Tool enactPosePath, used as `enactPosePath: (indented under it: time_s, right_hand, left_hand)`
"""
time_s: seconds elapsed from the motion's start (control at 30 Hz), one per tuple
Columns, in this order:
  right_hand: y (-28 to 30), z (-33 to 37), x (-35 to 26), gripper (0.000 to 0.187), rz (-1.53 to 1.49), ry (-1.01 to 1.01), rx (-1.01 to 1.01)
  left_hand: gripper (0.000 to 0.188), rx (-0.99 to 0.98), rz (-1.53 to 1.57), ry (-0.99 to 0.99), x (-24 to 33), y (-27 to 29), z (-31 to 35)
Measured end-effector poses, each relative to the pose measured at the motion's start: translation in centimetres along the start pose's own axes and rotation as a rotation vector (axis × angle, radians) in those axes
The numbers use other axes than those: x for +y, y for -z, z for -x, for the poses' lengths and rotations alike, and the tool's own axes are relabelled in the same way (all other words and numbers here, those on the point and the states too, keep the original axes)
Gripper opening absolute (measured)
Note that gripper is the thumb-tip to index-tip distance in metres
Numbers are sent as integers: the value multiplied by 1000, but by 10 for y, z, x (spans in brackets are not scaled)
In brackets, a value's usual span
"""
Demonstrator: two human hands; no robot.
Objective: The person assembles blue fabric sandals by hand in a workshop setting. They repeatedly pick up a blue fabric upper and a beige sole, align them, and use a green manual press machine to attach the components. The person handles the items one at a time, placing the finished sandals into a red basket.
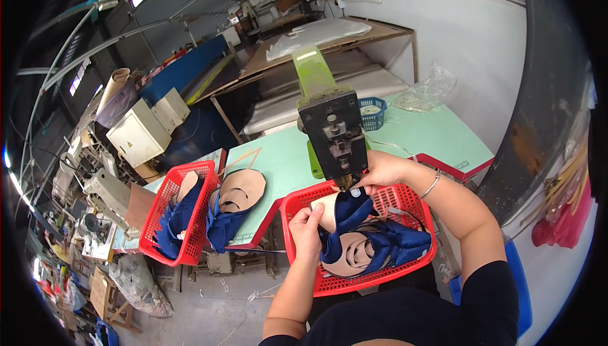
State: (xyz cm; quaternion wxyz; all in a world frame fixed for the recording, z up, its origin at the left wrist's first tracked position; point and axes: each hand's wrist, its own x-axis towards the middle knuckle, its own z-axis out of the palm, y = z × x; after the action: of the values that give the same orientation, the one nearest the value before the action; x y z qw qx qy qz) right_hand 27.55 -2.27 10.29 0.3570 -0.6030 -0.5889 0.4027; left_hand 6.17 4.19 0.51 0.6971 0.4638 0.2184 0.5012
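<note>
A dark-blue fabric piece with a beige lining (347, 214), which looks like a shoe upper, is under the black head of a green machine (329, 132). My left hand (305, 230) pinches its beige left edge between thumb and fingers. At the piece's upper right, close beside the machine's brass-coloured tip, my right hand (382, 172) has its fingers closed on the blue fabric. Below lies a red plastic basket (308, 288) with several more blue-and-beige pieces (405, 248) in it. The contact point under the tip is partly hidden by my fingers.
A second red basket (166, 189) with blue pieces stands to the left, beside a stack of similar pieces (237, 197) on the pale green tabletop (272, 165). A small blue basket (372, 115) sits behind the machine. A rusty dark column (538, 130) rises at the right.
</note>
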Motion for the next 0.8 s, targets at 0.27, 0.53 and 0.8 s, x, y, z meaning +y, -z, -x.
enactPosePath:
  time_s: [0.27, 0.53, 0.8]
  right_hand:
    - [-12, 16, 4, 23, -297, -39, 9]
    - [-44, 28, 20, 18, -739, -86, 186]
    - [-61, 30, 27, 20, -1032, -123, 192]
  left_hand:
    - [15, -181, -117, 230, 22, 12, -41]
    - [21, -384, -333, 473, 53, 3, -85]
    - [19, -450, -336, 588, 67, -12, -97]
